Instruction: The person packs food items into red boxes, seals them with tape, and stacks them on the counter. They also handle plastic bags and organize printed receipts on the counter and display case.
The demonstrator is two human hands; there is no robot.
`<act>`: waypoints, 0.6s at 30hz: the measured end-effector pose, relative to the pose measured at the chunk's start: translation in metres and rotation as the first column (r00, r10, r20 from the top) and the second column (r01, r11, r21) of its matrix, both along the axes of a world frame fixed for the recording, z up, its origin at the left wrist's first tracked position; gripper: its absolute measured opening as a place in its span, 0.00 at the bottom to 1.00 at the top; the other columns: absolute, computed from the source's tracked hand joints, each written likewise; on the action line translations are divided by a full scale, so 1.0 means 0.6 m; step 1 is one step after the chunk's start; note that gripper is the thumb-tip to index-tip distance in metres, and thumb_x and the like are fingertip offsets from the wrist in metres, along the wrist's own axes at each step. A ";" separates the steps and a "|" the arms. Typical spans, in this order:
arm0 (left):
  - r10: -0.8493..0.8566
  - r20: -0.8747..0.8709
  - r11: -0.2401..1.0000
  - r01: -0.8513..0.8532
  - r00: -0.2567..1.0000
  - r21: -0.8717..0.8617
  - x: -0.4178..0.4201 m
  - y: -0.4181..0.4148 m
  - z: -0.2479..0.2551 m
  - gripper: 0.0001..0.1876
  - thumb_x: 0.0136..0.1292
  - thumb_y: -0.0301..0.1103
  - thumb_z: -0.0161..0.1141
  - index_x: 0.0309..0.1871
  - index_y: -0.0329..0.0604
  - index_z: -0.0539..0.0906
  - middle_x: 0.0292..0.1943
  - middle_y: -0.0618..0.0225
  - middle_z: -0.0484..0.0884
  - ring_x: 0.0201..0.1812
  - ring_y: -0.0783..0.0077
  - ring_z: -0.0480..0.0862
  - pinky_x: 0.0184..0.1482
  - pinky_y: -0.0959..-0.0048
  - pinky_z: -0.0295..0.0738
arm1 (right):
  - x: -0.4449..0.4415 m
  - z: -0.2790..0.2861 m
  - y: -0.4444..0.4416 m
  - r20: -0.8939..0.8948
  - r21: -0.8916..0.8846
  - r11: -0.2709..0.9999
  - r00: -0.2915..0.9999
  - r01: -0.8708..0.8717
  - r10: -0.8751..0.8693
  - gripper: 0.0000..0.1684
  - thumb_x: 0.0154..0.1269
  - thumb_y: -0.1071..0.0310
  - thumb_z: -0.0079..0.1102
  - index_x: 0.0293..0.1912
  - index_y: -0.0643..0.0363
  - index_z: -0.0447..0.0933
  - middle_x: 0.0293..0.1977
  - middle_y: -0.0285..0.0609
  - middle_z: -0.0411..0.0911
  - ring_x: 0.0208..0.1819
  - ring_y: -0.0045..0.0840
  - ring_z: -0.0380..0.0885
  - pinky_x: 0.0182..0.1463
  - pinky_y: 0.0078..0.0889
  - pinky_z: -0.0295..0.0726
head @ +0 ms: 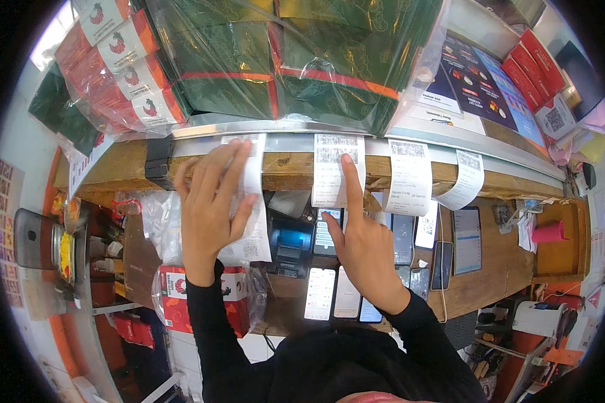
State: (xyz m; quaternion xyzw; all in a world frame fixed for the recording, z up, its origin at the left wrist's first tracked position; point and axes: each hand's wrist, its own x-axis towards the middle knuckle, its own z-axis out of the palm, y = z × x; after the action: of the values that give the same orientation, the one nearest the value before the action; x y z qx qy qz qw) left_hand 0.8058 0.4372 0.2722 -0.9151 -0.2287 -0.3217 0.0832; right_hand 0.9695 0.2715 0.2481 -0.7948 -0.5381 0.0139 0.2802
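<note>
Several paper receipts hang from a metal rail along a wooden ledge. My left hand lies spread over the leftmost receipt, its fingertips at the receipt's top by the rail; it grips nothing visible. My right hand has its index finger extended onto the second receipt, thumb apart, the other fingers curled. To the right hang a third receipt and a curled one. Below the ledge, a small receipt printer stands between the hands, and several smartphones, one of them a lit phone, lie on the desk.
Plastic-wrapped green boxes are stacked behind the rail, with red-and-white cartons at left. A red box sits under my left forearm. A tablet lies at right on the wooden desk, near a pink cup.
</note>
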 end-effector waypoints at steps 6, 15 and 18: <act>0.011 -0.084 1.000 -0.009 0.996 0.024 0.001 0.006 0.023 0.28 0.67 0.54 0.48 0.64 0.49 0.77 0.60 0.65 0.77 0.61 0.63 0.73 0.66 0.58 0.51 | -0.001 0.010 0.000 -0.080 -0.003 1.000 0.997 -0.003 0.003 0.52 0.64 0.70 0.64 0.76 0.56 0.40 0.52 0.60 0.78 0.23 0.45 0.81 0.25 0.39 0.78; -0.138 0.117 0.957 0.163 0.984 -0.240 -0.009 0.017 0.017 0.24 0.68 0.48 0.52 0.62 0.46 0.78 0.60 0.58 0.75 0.61 0.53 0.73 0.64 0.56 0.61 | 0.010 0.027 0.003 -0.247 0.062 0.998 0.968 -0.020 0.035 0.52 0.64 0.65 0.65 0.77 0.49 0.41 0.19 0.48 0.77 0.19 0.42 0.80 0.22 0.41 0.76; -0.157 0.179 0.895 0.217 0.971 -0.391 -0.021 0.009 0.025 0.22 0.69 0.46 0.51 0.59 0.45 0.81 0.59 0.56 0.75 0.63 0.52 0.72 0.66 0.58 0.62 | 0.010 0.022 0.005 -0.234 0.111 0.993 0.970 -0.042 0.067 0.51 0.64 0.65 0.64 0.77 0.48 0.42 0.20 0.50 0.78 0.20 0.44 0.81 0.22 0.42 0.76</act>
State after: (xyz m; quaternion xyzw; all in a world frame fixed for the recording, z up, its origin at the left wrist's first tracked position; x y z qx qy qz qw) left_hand 0.7933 0.4428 0.2873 -0.9046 -0.2068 -0.3380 -0.1572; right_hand 0.9756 0.2747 0.2613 -0.7566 -0.5221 0.0883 0.3835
